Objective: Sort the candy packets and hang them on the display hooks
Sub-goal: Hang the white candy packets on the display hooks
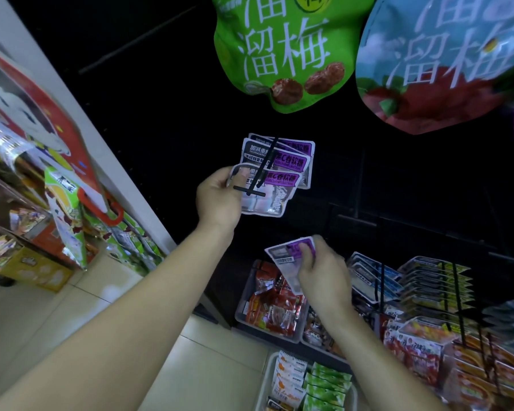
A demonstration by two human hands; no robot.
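packets [264, 200]: glossy plastic film | hook [266, 166]: matt black | floor [214, 363]: smooth tile

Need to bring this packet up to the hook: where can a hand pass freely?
Open dark panel lies between the white post and the hooked packets, and right of them under the blue bag. Crowded below: bins and stacked packets.

Behind the green bag [282, 51] your backboard [161, 84] is almost black. Below-left of it the floor [72, 307] is bright; frame edges bend and blur
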